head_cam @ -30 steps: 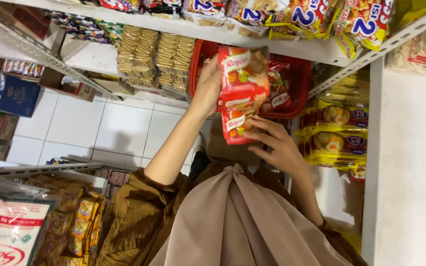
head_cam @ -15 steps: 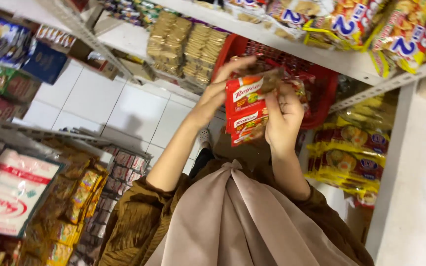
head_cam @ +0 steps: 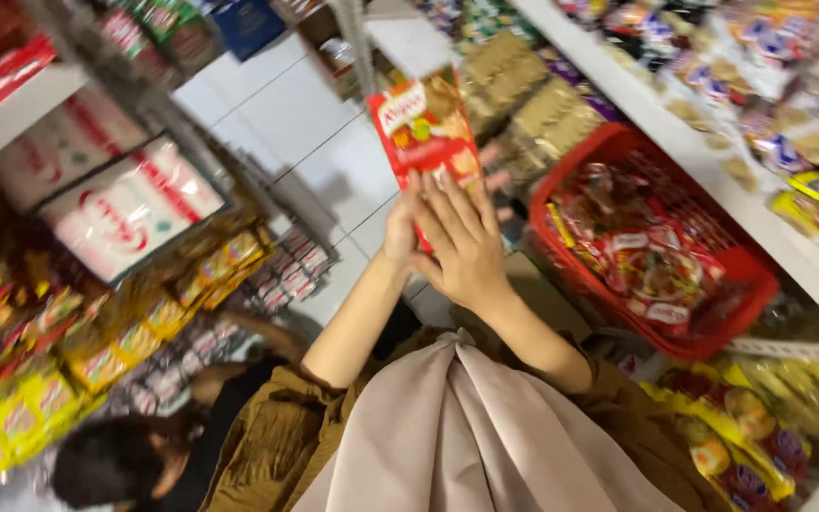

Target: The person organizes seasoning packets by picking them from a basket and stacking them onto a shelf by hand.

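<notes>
Both hands hold up one flat red plastic snack packet [head_cam: 426, 133] with a picture of food printed on its front. The right hand [head_cam: 462, 248] lies across the lower part of the packet with its back toward the camera, its fingers [head_cam: 466, 204] spread and pressed flat against the wrapper. The left hand [head_cam: 400, 228] is tucked behind and beside the right hand, mostly hidden by it; it touches the packet's lower left edge, but how its fingers are set cannot be told. The packet stands nearly upright, rising above the fingertips of both hands.

To the right of the right hand sits a red plastic shopping basket [head_cam: 746, 284], filled with more red and clear crinkly snack packets [head_cam: 651, 261]. Beyond the basket runs a white shelf edge [head_cam: 713, 142] with blurred colourful packs along it. Above the packet are stacks of pale brown biscuit packs [head_cam: 523, 95].

To the left of the left hand lies a white tiled floor [head_cam: 286, 114], and farther left a large white sack with a red mark [head_cam: 130, 213] leans in a shelf. Below that sack are rows of yellow and red small packets [head_cam: 97, 341]. Under the left forearm, another person's dark-haired head [head_cam: 111, 465] shows low in the view
</notes>
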